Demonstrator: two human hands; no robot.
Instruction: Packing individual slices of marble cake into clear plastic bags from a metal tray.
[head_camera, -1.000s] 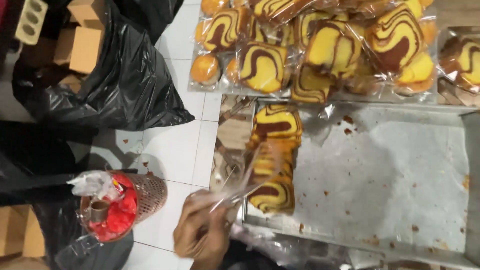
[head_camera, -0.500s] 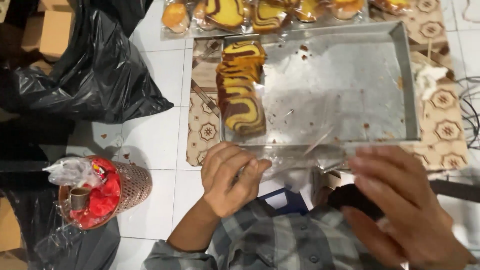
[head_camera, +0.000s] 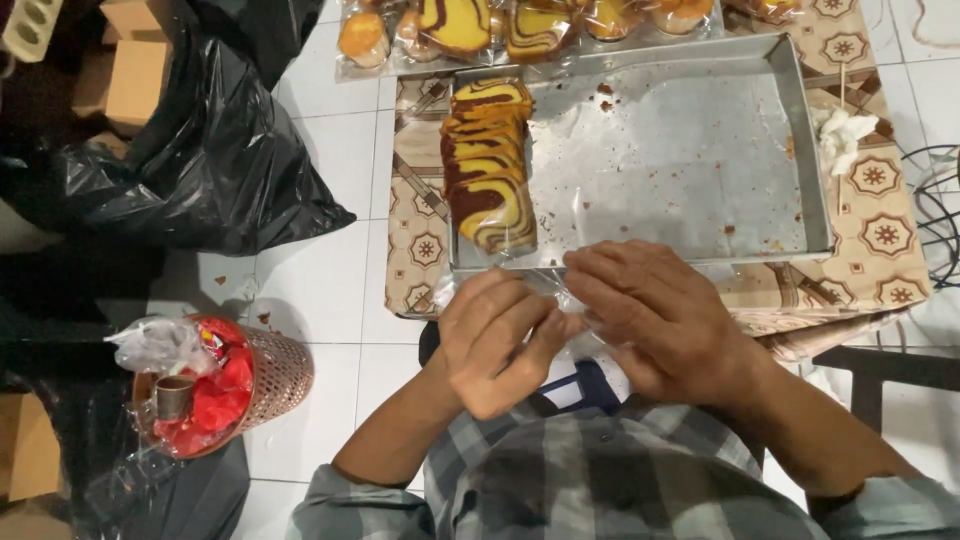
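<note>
Your left hand (head_camera: 495, 340) and right hand (head_camera: 650, 315) both pinch the clear plastic bag (head_camera: 570, 300), fingers closed, beside the metal tray (head_camera: 800, 130) of marble cake slices (head_camera: 487, 165)

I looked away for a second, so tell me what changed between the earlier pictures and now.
The right hand, first out of view, came in from the right and met the left hand at the near edge of the metal tray; both now pinch a clear plastic wrapper. The marble cake slices stayed stacked at the tray's left end, and the red basket kept its place.
</note>
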